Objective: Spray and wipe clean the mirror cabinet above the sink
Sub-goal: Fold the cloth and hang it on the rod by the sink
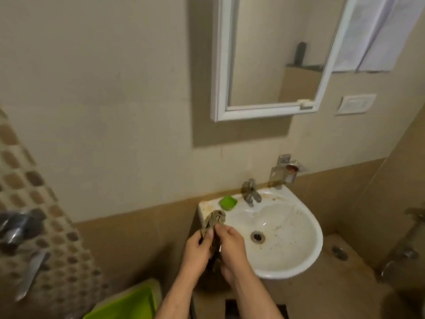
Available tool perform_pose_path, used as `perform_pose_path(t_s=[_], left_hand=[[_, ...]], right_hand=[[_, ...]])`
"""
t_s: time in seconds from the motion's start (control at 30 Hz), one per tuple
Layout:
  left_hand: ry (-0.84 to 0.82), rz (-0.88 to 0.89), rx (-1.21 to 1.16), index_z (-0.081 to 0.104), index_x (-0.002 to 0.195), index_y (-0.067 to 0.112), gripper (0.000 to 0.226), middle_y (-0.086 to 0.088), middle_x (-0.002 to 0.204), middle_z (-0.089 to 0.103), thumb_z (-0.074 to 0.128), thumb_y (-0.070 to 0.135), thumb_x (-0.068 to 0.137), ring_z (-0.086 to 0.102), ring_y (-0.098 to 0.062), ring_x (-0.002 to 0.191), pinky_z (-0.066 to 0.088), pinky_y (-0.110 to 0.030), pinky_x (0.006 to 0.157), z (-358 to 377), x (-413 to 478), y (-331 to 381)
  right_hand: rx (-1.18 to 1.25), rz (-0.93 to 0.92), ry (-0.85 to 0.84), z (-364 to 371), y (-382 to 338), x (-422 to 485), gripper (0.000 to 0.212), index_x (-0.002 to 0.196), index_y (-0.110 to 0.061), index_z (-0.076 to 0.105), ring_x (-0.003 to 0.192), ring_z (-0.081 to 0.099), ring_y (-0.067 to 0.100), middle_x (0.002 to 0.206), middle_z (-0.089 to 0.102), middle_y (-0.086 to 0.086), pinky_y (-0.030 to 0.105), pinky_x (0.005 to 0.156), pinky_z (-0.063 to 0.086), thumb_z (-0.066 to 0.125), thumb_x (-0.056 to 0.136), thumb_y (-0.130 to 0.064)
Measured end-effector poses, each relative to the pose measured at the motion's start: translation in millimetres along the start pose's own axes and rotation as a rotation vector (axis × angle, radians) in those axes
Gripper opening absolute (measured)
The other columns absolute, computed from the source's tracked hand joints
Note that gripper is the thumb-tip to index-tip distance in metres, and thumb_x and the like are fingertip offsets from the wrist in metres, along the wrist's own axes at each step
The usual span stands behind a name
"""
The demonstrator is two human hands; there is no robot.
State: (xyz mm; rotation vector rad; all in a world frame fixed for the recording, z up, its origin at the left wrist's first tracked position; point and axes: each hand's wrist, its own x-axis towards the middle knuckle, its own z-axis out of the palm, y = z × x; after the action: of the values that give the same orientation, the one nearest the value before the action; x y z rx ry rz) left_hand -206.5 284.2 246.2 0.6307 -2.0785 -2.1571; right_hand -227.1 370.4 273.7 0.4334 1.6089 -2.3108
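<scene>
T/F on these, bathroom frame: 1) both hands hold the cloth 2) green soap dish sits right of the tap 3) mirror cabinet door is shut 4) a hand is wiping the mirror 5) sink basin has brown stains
1. Both hands hold the cloth. True: the left hand and right hand grip the cloth between them.
2. False: the green soap dish sits left of the tap.
3. False: the mirror cabinet has its door swung open.
4. False: both hands are down by the sink, apart from the mirror.
5. True: brown marks speckle the basin.
</scene>
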Motion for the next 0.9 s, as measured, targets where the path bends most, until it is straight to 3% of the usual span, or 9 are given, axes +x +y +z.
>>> perform_pose_path(t_s=[0.07,0.23,0.4,0.5,0.63,0.73,0.83,0.9], left_hand=[[0.051,0.005,-0.032,0.076,0.100,0.024,0.022,0.003,0.093,0.080,0.056,0.030,0.106,0.076,-0.010,0.090,0.058,-0.028,0.077,-5.0,-0.4,-5.4],[0.171,-0.081,-0.231,0.076,0.104,0.021,0.026,0.001,0.098,0.081,0.054,0.034,0.107,0.076,-0.014,0.096,0.059,-0.032,0.084,-23.8,-5.1,-19.9],[0.324,-0.173,-0.327,0.075,0.107,0.014,0.030,-0.005,0.094,0.081,0.056,0.037,0.105,0.078,-0.018,0.090,0.062,-0.031,0.076,-45.7,-7.9,-22.8],[0.334,-0.213,-0.334,0.074,0.110,0.009,0.033,-0.008,0.093,0.080,0.058,0.037,0.104,0.078,-0.022,0.088,0.062,-0.033,0.074,-57.3,-7.3,-26.0],[0.175,-0.344,-0.365,0.073,0.115,0.009,0.041,-0.013,0.101,0.080,0.066,0.045,0.098,0.078,-0.028,0.094,0.061,-0.041,0.082,-73.4,-5.9,-29.1],[-0.091,-0.382,-0.312,0.070,0.125,0.014,0.070,-0.012,0.117,0.076,0.088,0.056,0.072,0.073,-0.030,0.111,0.056,-0.045,0.097,-91.6,-12.7,-36.8],[-0.285,-0.327,-0.245,0.065,0.130,0.009,0.083,-0.014,0.123,0.074,0.100,0.035,0.060,0.071,-0.030,0.116,0.054,-0.044,0.100,-106.3,-19.2,-48.8],[-0.254,-0.319,-0.098,0.064,0.129,0.009,0.073,-0.011,0.119,0.076,0.097,0.016,0.064,0.072,-0.027,0.113,0.054,-0.044,0.100,-109.7,-22.8,-54.1]], right_hand=[[0.004,-0.011,-0.007,-1.3,2.8,-3.4,0.018,0.101,-0.002,0.073,0.092,0.076,0.029,0.093,0.079,0.016,0.037,0.076,0.062,0.060,0.102,-0.014],[0.007,0.013,-0.059,-8.2,19.2,-3.1,0.024,0.106,-0.005,0.073,0.091,0.077,0.019,0.098,0.080,0.010,0.026,0.068,0.060,0.054,0.106,-0.019],[-0.104,-0.007,0.006,-16.5,37.5,7.8,0.022,0.099,-0.008,0.072,0.098,0.074,0.027,0.097,0.079,0.010,0.041,0.086,0.061,0.056,0.105,-0.021],[-0.339,-0.158,0.048,-21.7,46.3,6.4,0.019,0.094,-0.015,0.070,0.091,0.073,0.021,0.091,0.077,0.004,0.035,0.077,0.059,0.059,0.103,-0.027],[-0.497,-0.232,0.057,-25.1,46.1,7.0,0.019,0.102,-0.019,0.068,0.090,0.071,0.013,0.096,0.075,-0.001,0.034,0.077,0.059,0.057,0.103,-0.034],[-0.500,-0.118,0.079,-29.2,44.9,9.0,0.023,0.101,-0.013,0.069,0.092,0.072,0.019,0.097,0.076,0.005,0.036,0.078,0.059,0.057,0.102,-0.033],[-0.255,0.162,-0.075,-37.4,39.8,6.2,0.024,0.103,-0.002,0.071,0.091,0.077,0.029,0.096,0.080,0.014,0.041,0.081,0.062,0.071,0.096,-0.024],[-0.273,0.249,-0.193,-46.9,36.6,5.1,0.032,0.110,0.002,0.068,0.092,0.078,0.031,0.100,0.079,0.019,0.042,0.081,0.063,0.082,0.085,-0.011]])
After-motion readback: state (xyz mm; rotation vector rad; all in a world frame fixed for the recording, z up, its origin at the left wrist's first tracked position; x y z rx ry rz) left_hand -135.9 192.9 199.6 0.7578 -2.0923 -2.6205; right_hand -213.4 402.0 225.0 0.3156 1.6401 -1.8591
